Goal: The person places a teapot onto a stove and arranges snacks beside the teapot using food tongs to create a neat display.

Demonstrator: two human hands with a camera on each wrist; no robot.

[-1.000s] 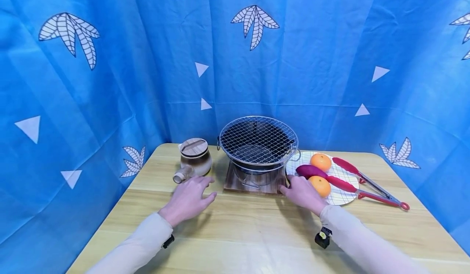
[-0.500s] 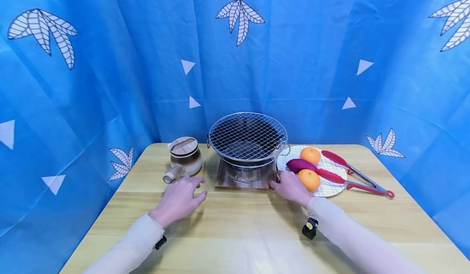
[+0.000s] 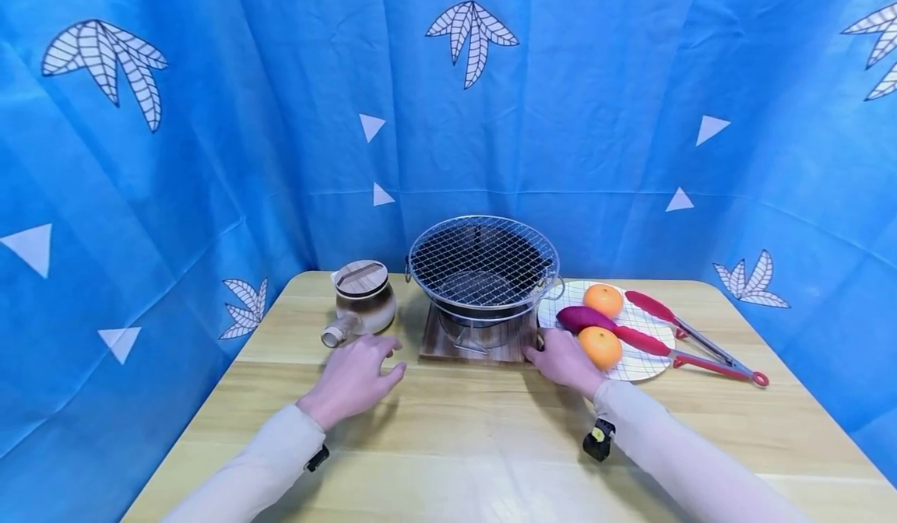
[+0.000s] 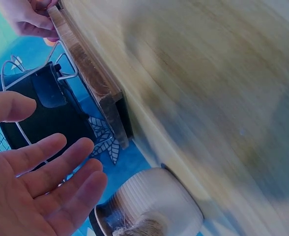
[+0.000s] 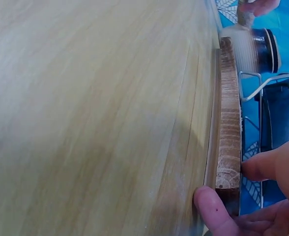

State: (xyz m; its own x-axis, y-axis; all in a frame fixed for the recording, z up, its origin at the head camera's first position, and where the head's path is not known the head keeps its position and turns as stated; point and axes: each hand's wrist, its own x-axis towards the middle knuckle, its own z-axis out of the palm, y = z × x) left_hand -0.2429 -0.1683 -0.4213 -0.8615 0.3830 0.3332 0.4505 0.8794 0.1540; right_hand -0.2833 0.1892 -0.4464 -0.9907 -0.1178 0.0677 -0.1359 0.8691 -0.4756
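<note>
Here, the right hand [image 3: 566, 358] is clamping its fingers [image 5: 213, 209] on the wooden board [image 3: 437, 344] beneath the grill [image 3: 483, 262], while the left hand [image 3: 353, 375], fingers apart, is hovering near the pot [image 3: 376, 313] left of the grill.

A grill [image 3: 483, 262] stands on a wooden board [image 3: 436, 342] between a side-handled pot [image 3: 373, 311], left, and a plate [image 3: 643, 367], right, bearing two oranges [image 3: 600, 349], with tongs [image 3: 643, 341] partly across it.

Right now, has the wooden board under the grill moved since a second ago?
No; in the head view, the wooden board shows no clear shift against the lidded pot.
</note>
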